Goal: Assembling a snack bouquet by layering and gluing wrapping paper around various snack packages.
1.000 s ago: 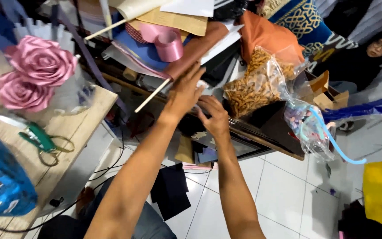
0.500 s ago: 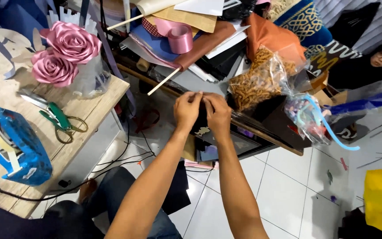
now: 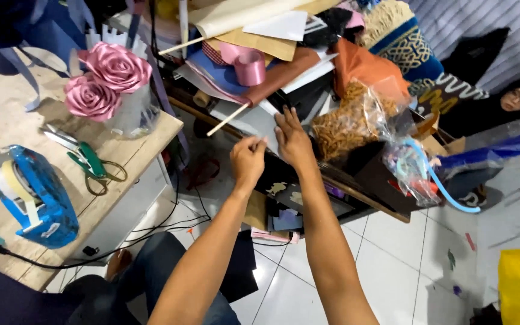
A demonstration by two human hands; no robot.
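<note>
Both hands reach to a cluttered shelf: the left hand [image 3: 249, 161] is loosely curled, its fingertips pinched near a grey-white sheet [image 3: 253, 122], while the right hand [image 3: 293, 141], just beside it at 3 o'clock, lies flat with fingers extended on the same sheet. A wooden stick [image 3: 229, 120] lies at 10 o'clock of the left hand; a clear bag of snacks [image 3: 347, 123] sits at 2 o'clock of the right hand. On the wooden table [image 3: 145, 135] lie green-handled scissors [image 3: 88, 161] and a blue tape dispenser [image 3: 31, 195].

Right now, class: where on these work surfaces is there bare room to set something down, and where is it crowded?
Bare wood on the wooden table lies left of the pink paper roses and between the scissors and the blue tape dispenser. The shelf beyond the left hand and right hand is heaped with paper, ribbon and bags.
</note>
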